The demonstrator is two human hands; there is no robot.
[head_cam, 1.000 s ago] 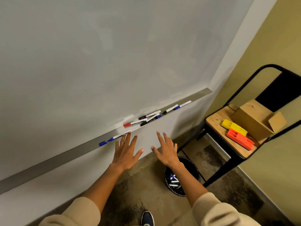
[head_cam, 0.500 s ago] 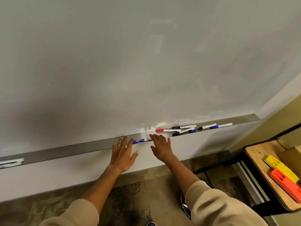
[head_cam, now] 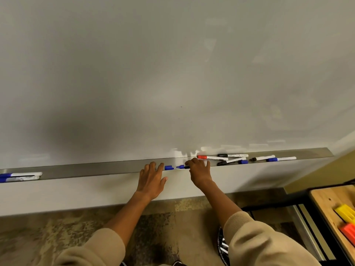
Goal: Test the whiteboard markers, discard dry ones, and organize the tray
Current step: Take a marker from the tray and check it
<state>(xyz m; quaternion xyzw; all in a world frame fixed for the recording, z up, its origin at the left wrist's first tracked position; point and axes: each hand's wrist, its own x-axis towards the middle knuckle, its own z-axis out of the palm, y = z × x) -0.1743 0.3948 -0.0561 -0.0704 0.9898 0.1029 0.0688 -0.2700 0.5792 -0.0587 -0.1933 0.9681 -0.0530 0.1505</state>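
A long metal tray (head_cam: 96, 169) runs under the whiteboard (head_cam: 172, 73). My right hand (head_cam: 199, 171) lies over the tray with fingers curled around a blue marker (head_cam: 181, 166), which rests in the tray; its white body is hidden. A loose blue cap (head_cam: 168, 167) lies just left of it. My left hand (head_cam: 151, 179) is spread, fingertips at the tray's front edge, holding nothing. To the right lie a red-capped marker (head_cam: 211, 157), two black markers (head_cam: 232, 155), and more at the tray's right end (head_cam: 281, 159). Two blue markers (head_cam: 19, 176) sit far left.
A dark bin (head_cam: 222, 246) holding markers stands on the floor under my right arm. At the right edge a wooden seat (head_cam: 324, 204) carries a yellow block (head_cam: 345, 213) and an orange block (head_cam: 348, 231).
The view swung left and closer to the board. Both hands rose from below the tray to it; my right hand came down onto the blue marker, my left reached the tray's edge.
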